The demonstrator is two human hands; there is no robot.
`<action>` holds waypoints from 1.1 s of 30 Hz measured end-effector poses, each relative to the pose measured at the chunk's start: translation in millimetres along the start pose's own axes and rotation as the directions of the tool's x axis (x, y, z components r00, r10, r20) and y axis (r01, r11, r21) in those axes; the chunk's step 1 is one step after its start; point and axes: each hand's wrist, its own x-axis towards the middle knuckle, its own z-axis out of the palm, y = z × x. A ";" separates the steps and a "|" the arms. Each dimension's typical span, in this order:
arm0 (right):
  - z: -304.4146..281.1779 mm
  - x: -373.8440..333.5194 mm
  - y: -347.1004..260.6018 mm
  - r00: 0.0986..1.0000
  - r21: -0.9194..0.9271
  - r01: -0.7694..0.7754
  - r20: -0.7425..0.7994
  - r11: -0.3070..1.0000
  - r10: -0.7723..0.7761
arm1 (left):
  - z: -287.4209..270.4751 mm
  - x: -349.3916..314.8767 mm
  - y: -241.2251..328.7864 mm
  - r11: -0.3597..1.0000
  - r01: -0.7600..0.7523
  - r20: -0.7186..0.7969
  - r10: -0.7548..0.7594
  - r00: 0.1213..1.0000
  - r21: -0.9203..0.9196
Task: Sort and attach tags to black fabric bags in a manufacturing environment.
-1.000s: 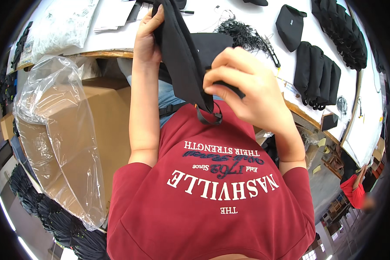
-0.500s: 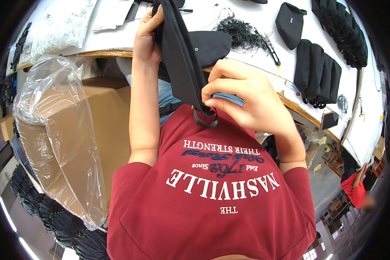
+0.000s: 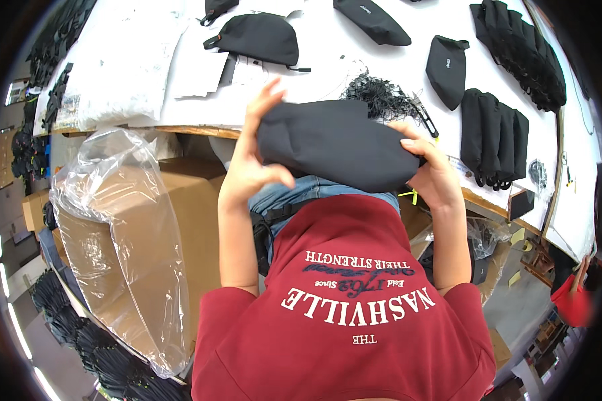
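A black fabric pouch [image 3: 338, 144] is held lengthwise above my lap, at the table's near edge. My right hand [image 3: 435, 167] grips its right end, the thumb lying on top and the other fingers partly hidden beneath. At the left end, my left hand [image 3: 251, 150] is open, its thumb and fingers spread around the pouch's edge; whether it touches the cloth is hard to tell. Just beyond the pouch lies a tangled heap of thin black cords [image 3: 381, 93]. A rounded black pouch [image 3: 261, 39] rests farther off to the left.
Several black pouches stand in a row [image 3: 493, 137] on the white table [image 3: 328, 67], with a larger stack [image 3: 518, 53] behind. Single pouches [image 3: 446, 70] lie nearby. Clear plastic covers a cardboard box [image 3: 197, 220] at left. A person in red [image 3: 572, 301] is at far right.
The pouch has turned from steeply upright to lying crosswise. My left hand has let go and spread its fingers; my right hand has moved from the loop end to gripping the right end.
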 end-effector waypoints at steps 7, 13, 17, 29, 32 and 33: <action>3.7 10.9 8.2 0.897 -0.637 0.372 0.060 0.675 -0.437 | 2.2 -8.1 22.1 0.985 0.147 -0.049 -0.143 0.989 0.095; 36.0 -3.3 -9.2 0.659 -0.753 0.636 0.414 0.170 -0.628 | 37.5 -4.1 23.7 0.924 0.270 -0.219 -0.333 0.917 -0.271; 28.7 -2.5 -12.4 0.707 -0.784 0.585 0.369 0.207 -0.603 | 35.8 -8.0 22.5 0.955 0.217 -0.207 -0.259 0.944 -0.204; 5.4 -28.1 -44.1 0.946 -0.881 0.323 0.299 0.345 -0.123 | 23.5 -10.3 0.7 0.982 0.174 -0.023 -0.172 0.985 0.072; -21.1 -45.5 -53.0 0.956 -0.857 0.288 0.232 0.427 -0.178 | 22.4 -2.4 14.2 0.955 0.290 0.135 -0.279 0.951 -0.069; -30.9 -55.5 -59.2 0.956 -0.838 0.283 0.208 0.467 -0.207 | 24.7 0.6 6.1 0.968 0.231 0.092 -0.222 0.971 -0.100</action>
